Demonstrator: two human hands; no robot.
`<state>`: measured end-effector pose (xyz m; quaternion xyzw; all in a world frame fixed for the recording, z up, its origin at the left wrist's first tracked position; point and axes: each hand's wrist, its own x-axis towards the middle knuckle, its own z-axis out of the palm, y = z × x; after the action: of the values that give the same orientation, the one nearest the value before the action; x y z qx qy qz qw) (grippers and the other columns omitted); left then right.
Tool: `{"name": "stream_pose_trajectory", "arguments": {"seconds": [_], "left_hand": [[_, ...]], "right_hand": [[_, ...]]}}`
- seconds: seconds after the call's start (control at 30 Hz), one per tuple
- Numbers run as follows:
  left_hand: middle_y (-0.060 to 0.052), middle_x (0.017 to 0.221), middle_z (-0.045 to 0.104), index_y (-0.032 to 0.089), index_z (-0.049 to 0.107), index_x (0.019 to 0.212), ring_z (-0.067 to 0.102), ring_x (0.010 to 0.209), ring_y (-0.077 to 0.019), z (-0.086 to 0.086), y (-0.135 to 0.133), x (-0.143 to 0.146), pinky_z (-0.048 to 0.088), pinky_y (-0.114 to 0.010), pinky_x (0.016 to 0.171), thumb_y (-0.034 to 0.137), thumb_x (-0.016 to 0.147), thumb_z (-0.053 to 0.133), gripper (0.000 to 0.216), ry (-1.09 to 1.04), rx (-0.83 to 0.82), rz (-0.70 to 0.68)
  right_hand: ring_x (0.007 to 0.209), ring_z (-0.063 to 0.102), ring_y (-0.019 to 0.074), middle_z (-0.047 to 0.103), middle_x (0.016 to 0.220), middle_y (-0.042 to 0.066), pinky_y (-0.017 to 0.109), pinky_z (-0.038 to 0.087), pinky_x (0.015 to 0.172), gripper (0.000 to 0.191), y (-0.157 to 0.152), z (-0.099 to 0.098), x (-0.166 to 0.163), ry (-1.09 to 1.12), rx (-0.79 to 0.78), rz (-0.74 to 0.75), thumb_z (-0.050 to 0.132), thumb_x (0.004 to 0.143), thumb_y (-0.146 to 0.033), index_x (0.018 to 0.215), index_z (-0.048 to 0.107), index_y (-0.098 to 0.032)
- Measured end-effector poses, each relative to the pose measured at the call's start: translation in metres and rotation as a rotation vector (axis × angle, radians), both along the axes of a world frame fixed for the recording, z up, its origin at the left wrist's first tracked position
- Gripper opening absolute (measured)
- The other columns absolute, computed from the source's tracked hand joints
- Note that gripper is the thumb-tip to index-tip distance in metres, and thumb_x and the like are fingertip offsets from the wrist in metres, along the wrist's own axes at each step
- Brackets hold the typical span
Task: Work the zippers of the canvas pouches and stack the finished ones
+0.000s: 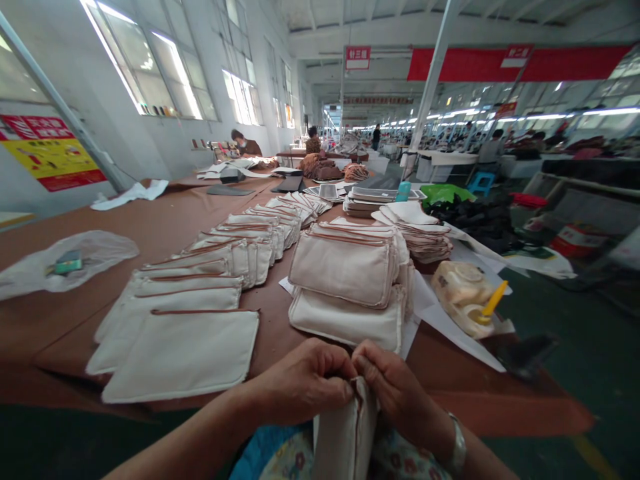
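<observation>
Low in the view, just off the table's front edge, I hold a white fabric pouch point(345, 433) with brown edging. My left hand point(313, 380) pinches its upper corner, fingers closed. Pressed close beside it, my right hand point(395, 383) grips the other side of that corner, a bracelet on its wrist. The pouch hangs on edge over my lap, its brown seam facing up; the fingertips hide the exact spot they pinch. Ahead lies a stack of similar white pouches point(340, 267). To the left, a long overlapping row of pouches point(185, 347) runs away from me.
A brown-covered table point(165, 213) carries a clear plastic bag point(105, 260) at left. On the right are a plastic container with a yellow brush or spatula handle point(494, 300), white sheets point(455, 327) and another pile of white pieces point(415, 233). Other people sit farther back.
</observation>
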<state>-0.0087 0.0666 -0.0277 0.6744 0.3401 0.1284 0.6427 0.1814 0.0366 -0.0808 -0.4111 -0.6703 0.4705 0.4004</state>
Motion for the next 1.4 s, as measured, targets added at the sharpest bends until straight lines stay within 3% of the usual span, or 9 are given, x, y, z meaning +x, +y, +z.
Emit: {"name": "stream_pose_trajectory", "arguments": {"seconds": [0.17,0.27,0.43,0.5,0.63,0.93,1.07,1.23,1.4], "left_hand": [[0.003,0.066,0.046,0.012,0.062,0.078,0.034,0.06,-0.01,0.005,0.0,0.001,0.027,-0.02,0.052,0.02,0.071,0.052,0.014,0.102,0.068,0.035],[0.005,0.063,0.041,0.013,0.062,0.076,0.031,0.057,-0.0092,0.006,0.0,0.002,0.026,-0.02,0.05,0.019,0.073,0.049,0.015,0.145,0.117,0.013],[0.005,0.063,0.041,0.014,0.061,0.077,0.032,0.056,-0.0092,0.001,0.0,0.005,0.028,-0.02,0.05,0.017,0.075,0.045,0.017,0.182,0.19,0.009],[0.005,0.064,0.042,0.014,0.058,0.076,0.033,0.057,-0.0094,-0.001,0.0,0.005,0.026,-0.02,0.049,0.018,0.076,0.045,0.014,0.195,0.211,0.027],[0.004,0.065,0.044,0.014,0.058,0.076,0.034,0.059,-0.0099,-0.002,-0.001,0.005,0.026,-0.02,0.048,0.025,0.079,0.052,0.013,0.234,0.223,0.062],[0.006,0.062,0.034,0.017,0.043,0.063,0.03,0.058,-0.009,0.002,-0.001,-0.001,0.024,-0.02,0.049,0.014,0.081,0.041,0.018,0.2,0.279,0.005],[0.005,0.062,0.035,0.016,0.048,0.067,0.03,0.059,-0.0095,0.0,0.002,-0.004,0.024,-0.022,0.05,0.018,0.084,0.045,0.018,0.148,0.194,0.011],[0.004,0.064,0.04,0.014,0.054,0.072,0.03,0.059,-0.0097,-0.011,0.0,0.001,0.023,-0.022,0.05,0.043,0.086,0.058,0.032,0.021,0.026,0.058],[0.004,0.062,0.042,0.012,0.056,0.073,0.028,0.057,-0.0088,-0.024,-0.007,0.007,0.019,-0.023,0.049,0.036,0.079,0.066,0.026,0.002,-0.127,0.142]], "right_hand": [[0.067,0.041,0.0135,0.047,0.076,-0.001,0.025,0.035,0.059,0.036,-0.007,0.002,0.01,0.12,-0.1,0.069,0.041,0.098,-0.05,0.093,0.054,-0.017],[0.066,0.037,0.0124,0.043,0.071,-0.003,0.024,0.031,0.058,0.033,-0.011,-0.001,0.01,0.082,-0.117,0.084,0.052,0.094,-0.048,0.082,0.053,-0.017],[0.062,0.031,0.0111,0.037,0.067,-0.004,0.024,0.029,0.055,0.039,-0.008,-0.004,0.007,0.15,-0.183,-0.017,0.044,0.098,-0.049,0.074,0.046,-0.018],[0.063,0.033,0.0113,0.039,0.068,-0.004,0.024,0.031,0.056,0.04,-0.006,-0.001,0.007,0.153,-0.171,-0.018,0.042,0.098,-0.05,0.075,0.047,-0.017],[0.066,0.038,0.0118,0.046,0.072,-0.003,0.023,0.033,0.059,0.033,-0.004,0.002,0.007,0.113,-0.174,0.036,0.061,0.088,-0.047,0.083,0.053,-0.015],[0.061,0.039,0.0099,0.053,0.067,-0.002,0.023,0.029,0.056,0.023,-0.005,0.007,0.004,0.25,-0.4,0.044,0.065,0.083,-0.033,0.078,0.058,-0.012],[0.06,0.039,0.0094,0.054,0.067,-0.002,0.022,0.028,0.056,0.019,-0.007,0.01,0.004,0.281,-0.426,0.039,0.066,0.082,-0.03,0.079,0.059,-0.011],[0.058,0.037,0.009,0.052,0.065,-0.002,0.022,0.028,0.054,0.022,-0.008,0.008,0.006,0.272,-0.413,0.02,0.066,0.081,-0.031,0.077,0.058,-0.011],[0.058,0.038,0.0091,0.052,0.065,-0.002,0.022,0.029,0.053,0.022,-0.01,0.004,0.006,0.236,-0.38,-0.034,0.066,0.082,-0.032,0.077,0.059,-0.011]]}}
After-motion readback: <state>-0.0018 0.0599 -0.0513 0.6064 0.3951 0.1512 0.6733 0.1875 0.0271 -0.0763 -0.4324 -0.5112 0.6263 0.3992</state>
